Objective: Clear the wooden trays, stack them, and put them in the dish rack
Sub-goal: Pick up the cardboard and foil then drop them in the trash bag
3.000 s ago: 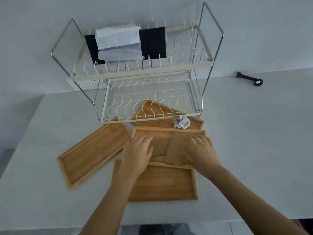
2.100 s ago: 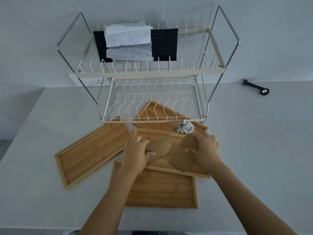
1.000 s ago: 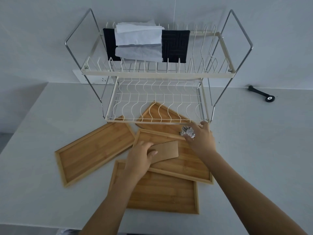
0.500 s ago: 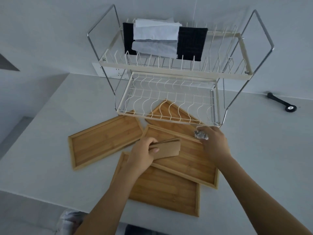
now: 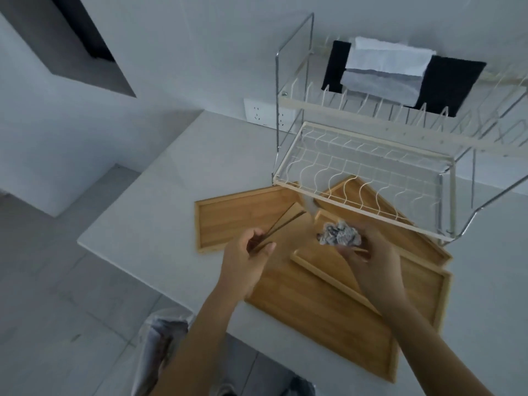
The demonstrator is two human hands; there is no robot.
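A white countertop (image 5: pixel 177 178) is standing against a white wall, grey tiled floor showing at 8 o'clock. The left hand (image 5: pixel 247 260) is pinching brown card pieces (image 5: pixel 281 225) edge-on; their count cannot be told. The right hand (image 5: pixel 368 258) is curling around one crumpled foil ball (image 5: pixel 338 237). Four wooden trays (image 5: pixel 243 215) are lying overlapped at 6 o'clock of one two-tier dish rack (image 5: pixel 371 155), which is carrying folded cloths (image 5: pixel 383 72)
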